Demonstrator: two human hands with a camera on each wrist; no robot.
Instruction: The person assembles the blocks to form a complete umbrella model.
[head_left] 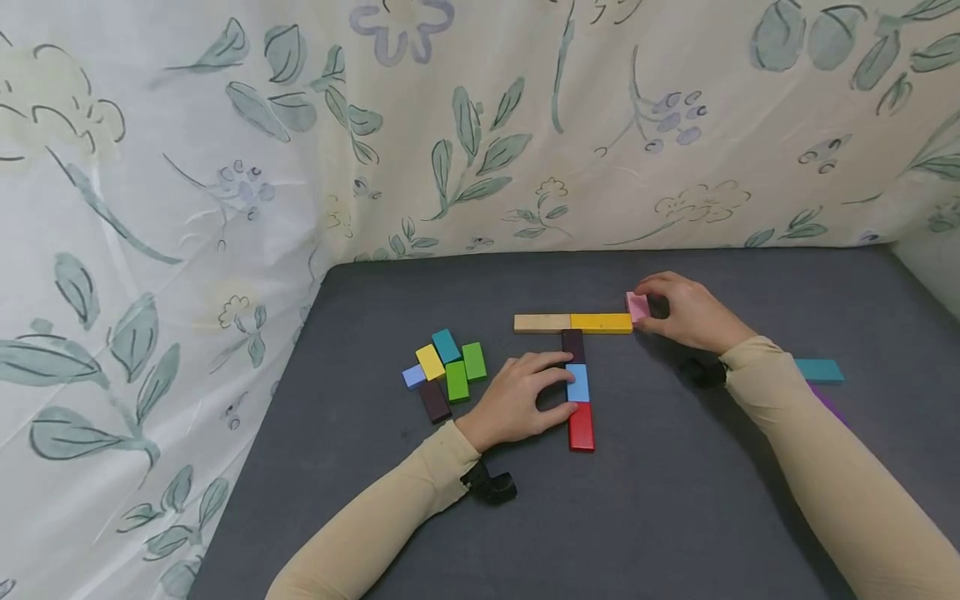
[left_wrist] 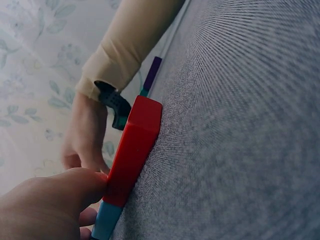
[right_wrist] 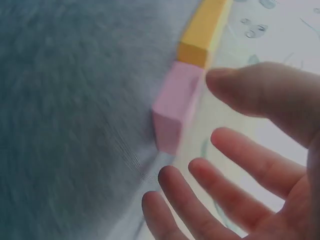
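Observation:
Blocks form a T-like shape on the dark surface. My left hand (head_left: 513, 402) lies along the stem, fingers spread. Its thumb touches the red block (head_left: 581, 428); the other fingertips reach the light blue block (head_left: 577, 383) and the black block (head_left: 573, 346). My right hand (head_left: 693, 312) is around the pink block (head_left: 637, 307), at the right end of the yellow block (head_left: 602, 323). In the right wrist view its thumb (right_wrist: 225, 85) is right at the pink block's edge, with the other fingers apart from it. A light wooden block (head_left: 542, 323) ends the bar.
Left of my left hand lies a cluster of loose blocks, including a green block (head_left: 474, 361), a teal block (head_left: 446, 345), a yellow block (head_left: 431, 362) and a dark block (head_left: 435, 402). Beyond my right sleeve, a teal piece (head_left: 819, 371) and a purple piece (left_wrist: 152, 73) show partly. Patterned cloth (head_left: 465, 150) hangs behind.

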